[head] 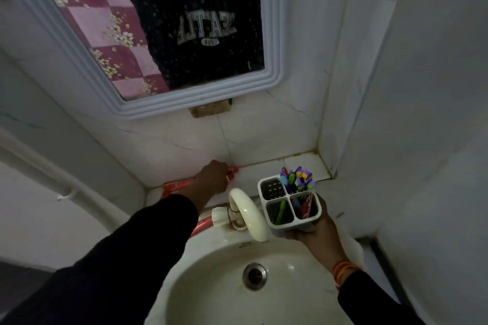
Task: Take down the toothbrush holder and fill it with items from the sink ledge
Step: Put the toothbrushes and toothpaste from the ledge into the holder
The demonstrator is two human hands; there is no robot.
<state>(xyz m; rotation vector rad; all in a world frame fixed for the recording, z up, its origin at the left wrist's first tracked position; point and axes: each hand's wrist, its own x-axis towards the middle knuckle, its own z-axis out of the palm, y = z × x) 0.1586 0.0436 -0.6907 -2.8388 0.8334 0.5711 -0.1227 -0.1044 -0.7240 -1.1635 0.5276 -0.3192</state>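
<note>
My right hand (314, 232) holds a grey four-compartment toothbrush holder (272, 215) from below, above the sink's right rim. Several colourful toothbrushes (297, 178) stick out of its far right compartment. A green item sits in the near left one, a red tube in the near right one, and the far left one looks empty. My left hand (211, 179) reaches to the tiled ledge (303, 163) and closes over a red toothpaste tube (174, 187) lying along the wall; the tube's ends show on both sides of the hand.
A cream tap (245, 211) arches between my two hands over the white sink (211, 285), whose drain (254, 276) lies below. A white-framed mirror (148, 103) hangs above the ledge. Tiled walls close in on the right.
</note>
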